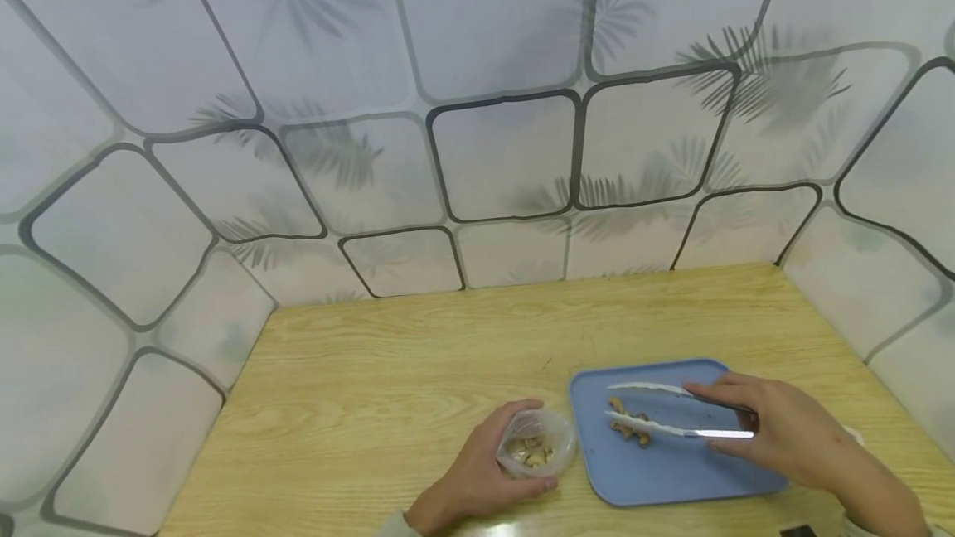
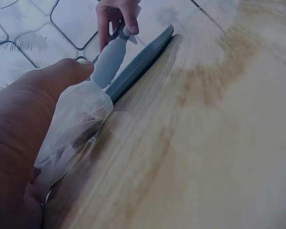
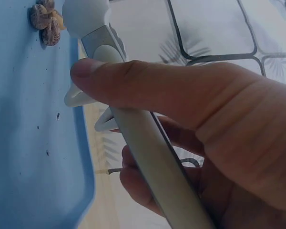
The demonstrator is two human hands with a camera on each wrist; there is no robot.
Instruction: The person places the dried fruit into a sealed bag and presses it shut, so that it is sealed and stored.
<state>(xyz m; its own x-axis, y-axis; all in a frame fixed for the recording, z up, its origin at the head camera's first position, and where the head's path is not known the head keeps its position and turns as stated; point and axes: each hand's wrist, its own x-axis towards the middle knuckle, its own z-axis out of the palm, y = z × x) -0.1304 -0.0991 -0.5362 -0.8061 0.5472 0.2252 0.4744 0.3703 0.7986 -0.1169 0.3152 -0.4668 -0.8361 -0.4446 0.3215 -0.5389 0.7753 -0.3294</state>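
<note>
My left hand (image 1: pixel 477 469) holds a clear plastic bag (image 1: pixel 564 443), thumb on the near side and fingers on the far side of its open mouth. Several cashews (image 1: pixel 535 459) lie inside the bag. My right hand (image 1: pixel 787 428) grips a pair of tongs (image 1: pixel 666 428) with white scalloped tips and metal handles. The tongs are spread, their tips over a blue tray (image 1: pixel 686 471) on either side of a small cluster of cashews (image 1: pixel 643 439). In the right wrist view these cashews (image 3: pixel 50 33) have mottled brown skins, and my thumb (image 3: pixel 114 81) lies along one handle.
The tray sits on a wood-grain table (image 1: pixel 373 388), just right of the bag. Small dark crumbs (image 3: pixel 47 152) dot the tray. Patterned panels (image 1: pixel 507 156) stand at the back and both sides of the table. A dark object (image 1: pixel 798 531) shows at the bottom edge.
</note>
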